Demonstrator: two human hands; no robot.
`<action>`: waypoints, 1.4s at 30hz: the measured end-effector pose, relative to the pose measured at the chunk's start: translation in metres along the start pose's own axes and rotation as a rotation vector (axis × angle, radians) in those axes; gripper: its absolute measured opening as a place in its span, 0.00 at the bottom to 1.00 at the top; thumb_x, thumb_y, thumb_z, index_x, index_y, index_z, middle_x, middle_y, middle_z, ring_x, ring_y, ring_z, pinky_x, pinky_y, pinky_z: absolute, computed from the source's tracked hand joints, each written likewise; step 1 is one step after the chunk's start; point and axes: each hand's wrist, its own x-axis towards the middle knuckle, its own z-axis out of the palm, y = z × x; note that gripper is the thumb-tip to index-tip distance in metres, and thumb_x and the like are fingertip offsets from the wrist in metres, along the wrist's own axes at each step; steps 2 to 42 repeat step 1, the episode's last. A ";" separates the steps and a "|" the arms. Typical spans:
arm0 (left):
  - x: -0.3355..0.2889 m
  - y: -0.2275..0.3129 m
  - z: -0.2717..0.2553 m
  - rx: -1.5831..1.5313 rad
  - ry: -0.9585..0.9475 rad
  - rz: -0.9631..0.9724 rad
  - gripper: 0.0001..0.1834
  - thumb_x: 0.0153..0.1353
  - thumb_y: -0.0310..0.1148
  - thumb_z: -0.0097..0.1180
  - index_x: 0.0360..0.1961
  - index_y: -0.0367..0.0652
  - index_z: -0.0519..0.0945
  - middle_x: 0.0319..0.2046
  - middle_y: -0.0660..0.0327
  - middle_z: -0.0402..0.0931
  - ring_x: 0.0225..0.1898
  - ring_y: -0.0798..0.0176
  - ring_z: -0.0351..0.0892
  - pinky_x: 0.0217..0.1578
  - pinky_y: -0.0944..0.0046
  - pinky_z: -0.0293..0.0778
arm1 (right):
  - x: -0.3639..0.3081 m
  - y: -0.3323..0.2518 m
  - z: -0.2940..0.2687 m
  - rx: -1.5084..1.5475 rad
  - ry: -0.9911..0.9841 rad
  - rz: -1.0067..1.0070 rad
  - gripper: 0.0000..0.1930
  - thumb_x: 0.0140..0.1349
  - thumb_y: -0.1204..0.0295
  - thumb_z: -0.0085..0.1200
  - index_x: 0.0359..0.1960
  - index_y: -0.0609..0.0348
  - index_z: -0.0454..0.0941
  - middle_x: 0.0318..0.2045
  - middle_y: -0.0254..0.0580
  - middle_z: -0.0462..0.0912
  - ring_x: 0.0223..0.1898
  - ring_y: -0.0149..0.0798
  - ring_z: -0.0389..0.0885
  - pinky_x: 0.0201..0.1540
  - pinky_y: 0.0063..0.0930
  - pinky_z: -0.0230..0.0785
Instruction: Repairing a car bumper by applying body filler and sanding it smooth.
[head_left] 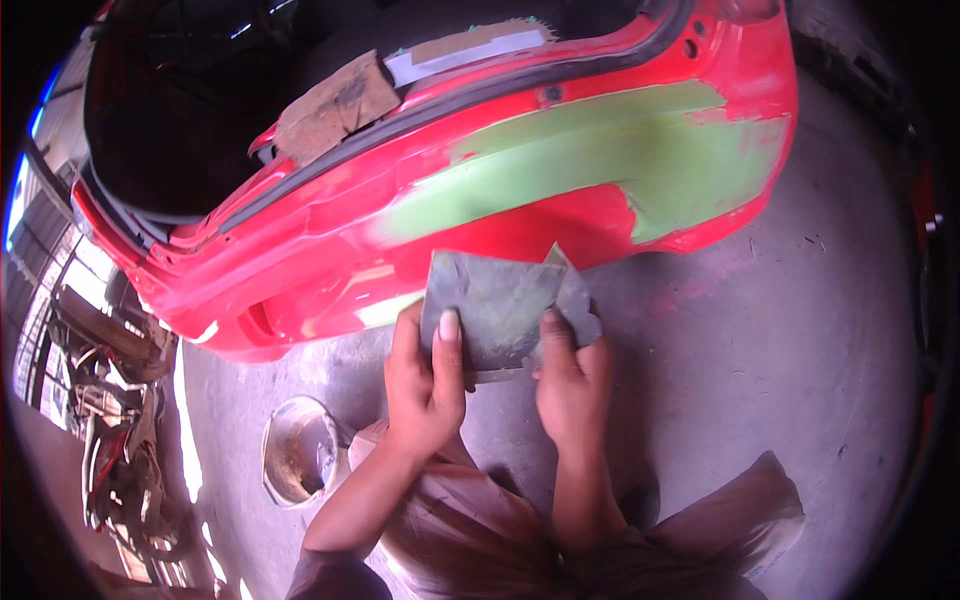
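Note:
In front of me I hold a worn grey sheet of sandpaper [492,300] with pale scuffs across its face. My left hand [422,385] pinches its lower left part, thumb on top and fingers behind. At the right edge my right hand [575,395] grips with the thumb on the front; a smaller grey piece or folded flap [577,300] sticks up there, and I cannot tell whether it is separate. Just beyond the sandpaper stands the red rear of a car [340,255], with a large light green patch [560,150] on its panel.
A round bucket [270,455] with a stained inside stands on the grey floor [800,330] by my left forearm. On the car's opening edge lie a brown block-like piece [335,108] and a whitish strip [465,57]. A motorbike [125,460] is at the far left.

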 end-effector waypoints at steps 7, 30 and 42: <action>0.012 0.002 0.001 -0.189 0.036 -0.129 0.23 0.77 0.38 0.57 0.66 0.36 0.71 0.43 0.45 0.88 0.43 0.47 0.92 0.39 0.66 0.82 | -0.002 -0.016 -0.003 0.230 -0.059 0.033 0.21 0.76 0.66 0.54 0.64 0.65 0.71 0.61 0.58 0.82 0.60 0.56 0.83 0.59 0.51 0.75; 0.012 0.002 0.001 -0.189 0.036 -0.129 0.23 0.77 0.38 0.57 0.66 0.36 0.71 0.43 0.45 0.88 0.43 0.47 0.92 0.39 0.66 0.82 | -0.002 -0.016 -0.003 0.230 -0.059 0.033 0.21 0.76 0.66 0.54 0.64 0.65 0.71 0.61 0.58 0.82 0.60 0.56 0.83 0.59 0.51 0.75; 0.012 0.002 0.001 -0.189 0.036 -0.129 0.23 0.77 0.38 0.57 0.66 0.36 0.71 0.43 0.45 0.88 0.43 0.47 0.92 0.39 0.66 0.82 | -0.002 -0.016 -0.003 0.230 -0.059 0.033 0.21 0.76 0.66 0.54 0.64 0.65 0.71 0.61 0.58 0.82 0.60 0.56 0.83 0.59 0.51 0.75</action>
